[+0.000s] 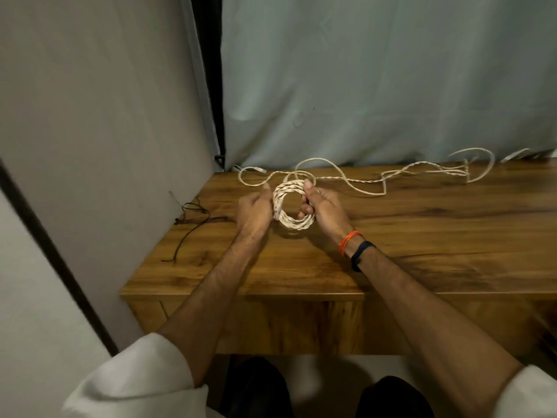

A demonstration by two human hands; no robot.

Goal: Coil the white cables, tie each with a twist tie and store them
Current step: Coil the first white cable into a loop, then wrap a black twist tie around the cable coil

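A coil of white braided cable [291, 222] is held upright just above the wooden table [422, 236], between both hands. My left hand [254, 211] grips the coil's left side, thumb up. My right hand [321, 208] grips its right side, fingers curled through the ring and thumb on top. The loose remainder of the white cable [366, 193] trails from the coil over the back of the table. A second twisted white cable [428, 170] runs toward the right rear. Thin dark twist ties [193, 224] lie at the table's left edge.
A grey curtain [376, 86] hangs right behind the table. A pale wall panel [90, 131] closes off the left side. The table's front edge [241, 295] is near my forearms, and my knees show below it.
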